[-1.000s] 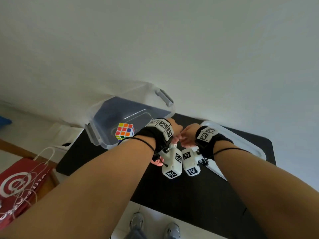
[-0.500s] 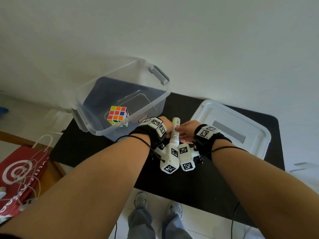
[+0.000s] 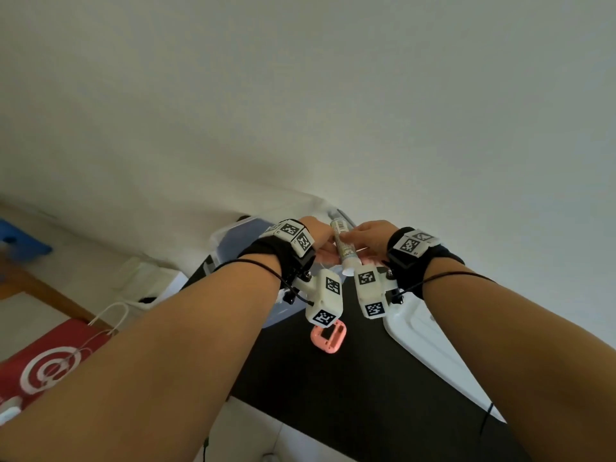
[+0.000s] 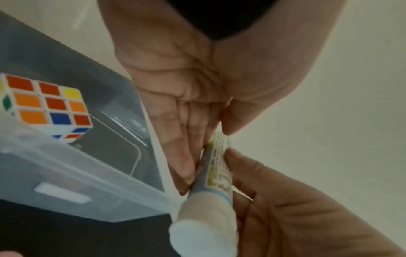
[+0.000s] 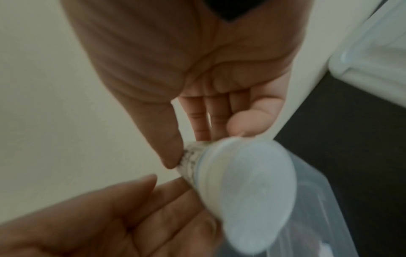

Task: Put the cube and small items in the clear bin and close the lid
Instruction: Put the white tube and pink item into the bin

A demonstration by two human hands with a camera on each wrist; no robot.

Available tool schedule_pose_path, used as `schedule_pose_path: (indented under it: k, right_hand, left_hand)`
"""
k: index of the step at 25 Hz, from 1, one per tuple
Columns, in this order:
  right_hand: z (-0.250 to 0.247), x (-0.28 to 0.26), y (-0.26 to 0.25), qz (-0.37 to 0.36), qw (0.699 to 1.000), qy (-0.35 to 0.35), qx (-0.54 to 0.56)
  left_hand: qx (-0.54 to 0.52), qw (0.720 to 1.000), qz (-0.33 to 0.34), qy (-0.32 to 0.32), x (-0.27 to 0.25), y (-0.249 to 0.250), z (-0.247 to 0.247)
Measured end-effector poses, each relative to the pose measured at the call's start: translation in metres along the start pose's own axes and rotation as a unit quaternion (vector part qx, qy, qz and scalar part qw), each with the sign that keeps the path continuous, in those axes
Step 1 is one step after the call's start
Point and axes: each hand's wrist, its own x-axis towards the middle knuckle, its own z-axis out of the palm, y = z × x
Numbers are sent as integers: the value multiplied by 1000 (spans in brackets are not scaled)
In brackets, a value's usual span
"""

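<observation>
- Head view: left hand and right hand both pinch one labelled tube, held above the clear bin; one pink ring lies on the black table near the bin; one white lid sits right of it.
- Left wrist view: one cube sits inside the bin; the tube's print is too blurred to read.
- Right wrist view: thumb and fingers grip the tube just behind its white cap.

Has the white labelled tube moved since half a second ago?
Yes. In the head view the white labelled tube has shifted away from the person, toward the clear plastic bin; its top now overlaps the bin's right end.
</observation>
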Motion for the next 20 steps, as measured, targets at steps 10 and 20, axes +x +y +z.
schedule_pose_path:
  k: [10,20]
  right_hand:
    - [56,23,-6,-33,999,-26,-4]
    - [7,7,44,4,1000,23,7]
  left_hand:
    - [-63,995,-8,81,14,-31,-47]
    - [58,989,-81,-107,-5,-36,-1]
